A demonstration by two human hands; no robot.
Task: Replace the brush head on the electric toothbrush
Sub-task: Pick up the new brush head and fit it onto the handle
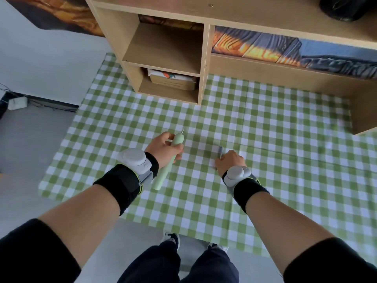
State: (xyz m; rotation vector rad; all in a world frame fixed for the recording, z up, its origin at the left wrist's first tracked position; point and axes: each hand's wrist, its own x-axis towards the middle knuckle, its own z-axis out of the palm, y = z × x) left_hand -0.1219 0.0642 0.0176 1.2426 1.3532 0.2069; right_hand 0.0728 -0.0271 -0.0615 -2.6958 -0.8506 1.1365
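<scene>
My left hand (164, 149) is closed around a pale green electric toothbrush handle (163, 176), held tilted above the table. Its top end (179, 138) points away from me and carries no head; the bare metal shaft (182, 131) sticks out. My right hand (229, 162) rests low on the checked tablecloth (265, 160), fingers pinched on a small grey brush head (220, 151) that pokes out past the fingertips. Whether the head is lifted off the cloth is unclear. The two hands are about a hand's width apart.
A wooden shelf unit (205, 64) stands on the table behind the hands, with a stack of flat boxes (173, 78) in its lower left cubby. The table's left edge drops to a grey floor (26, 139). My legs and shoes (171, 238) show below the near edge.
</scene>
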